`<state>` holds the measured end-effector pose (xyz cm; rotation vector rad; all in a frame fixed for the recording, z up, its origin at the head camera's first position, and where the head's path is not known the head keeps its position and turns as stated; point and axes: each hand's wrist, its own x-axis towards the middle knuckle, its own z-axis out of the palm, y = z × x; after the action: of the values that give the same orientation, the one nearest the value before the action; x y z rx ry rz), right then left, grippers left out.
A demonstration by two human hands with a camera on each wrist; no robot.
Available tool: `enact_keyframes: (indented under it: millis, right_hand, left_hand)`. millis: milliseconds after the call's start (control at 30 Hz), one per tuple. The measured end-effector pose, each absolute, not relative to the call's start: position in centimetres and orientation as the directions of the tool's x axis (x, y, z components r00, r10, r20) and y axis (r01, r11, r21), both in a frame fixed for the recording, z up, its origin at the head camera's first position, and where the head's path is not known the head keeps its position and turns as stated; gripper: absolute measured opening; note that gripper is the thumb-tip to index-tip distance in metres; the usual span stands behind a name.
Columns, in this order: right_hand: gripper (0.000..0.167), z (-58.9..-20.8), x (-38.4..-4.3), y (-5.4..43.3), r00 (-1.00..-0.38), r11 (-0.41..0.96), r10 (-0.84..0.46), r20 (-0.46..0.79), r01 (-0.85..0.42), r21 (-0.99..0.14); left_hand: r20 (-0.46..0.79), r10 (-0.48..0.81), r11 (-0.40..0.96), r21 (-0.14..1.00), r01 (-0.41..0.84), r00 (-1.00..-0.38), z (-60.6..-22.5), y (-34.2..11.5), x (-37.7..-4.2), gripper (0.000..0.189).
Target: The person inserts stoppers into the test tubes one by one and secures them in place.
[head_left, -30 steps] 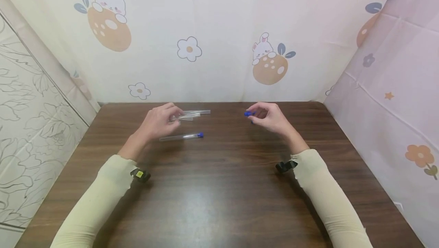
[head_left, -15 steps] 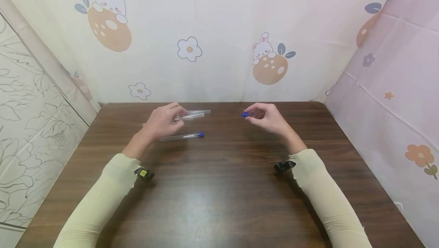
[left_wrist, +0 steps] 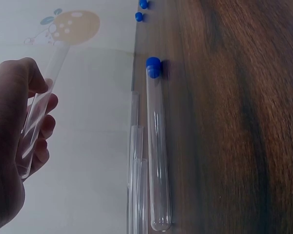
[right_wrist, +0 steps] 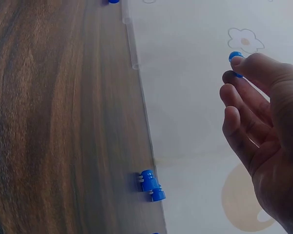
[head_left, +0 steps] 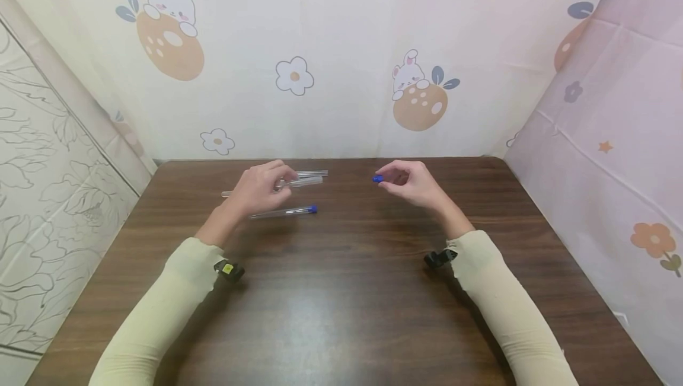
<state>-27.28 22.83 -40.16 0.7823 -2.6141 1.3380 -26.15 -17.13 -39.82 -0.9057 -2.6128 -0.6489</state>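
Observation:
My left hand (head_left: 261, 189) grips a clear test tube (left_wrist: 35, 122) between thumb and fingers, raised over the far side of the table. The tube's free end points right in the head view. Across from it, my right hand (head_left: 420, 185) pinches a small blue stopper (right_wrist: 235, 56) between thumb and forefinger. A gap separates stopper and tube. Closer to me lies a test tube (left_wrist: 158, 151) with a blue stopper (left_wrist: 154, 67) in its end. Several uncapped clear tubes (left_wrist: 136, 170) lie behind it, partly hidden by my left hand in the head view.
Loose blue stoppers (right_wrist: 150, 184) lie near the far edge on the right, seen in the right wrist view. The brown wooden table (head_left: 320, 291) ends at a patterned curtain (head_left: 341, 107) behind, with another curtain (head_left: 613, 166) on the right.
My left hand has moved right with the test tube, uncovering the end of another tube at its left. The right hand has shifted slightly left with the blue stopper, narrowing the gap.

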Motion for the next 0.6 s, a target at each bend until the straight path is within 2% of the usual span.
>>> enact_keyframes:
  millis: [600]
  right_hand:
    - [0.025, -40.86, -27.67, 22.02, -0.841, 0.434, -0.434, 0.322, -0.508, -0.744]
  left_hand:
    - [0.461, 0.518, 0.668, 0.307, 0.677, -0.72, -39.99, -16.17, -26.51, 0.031]
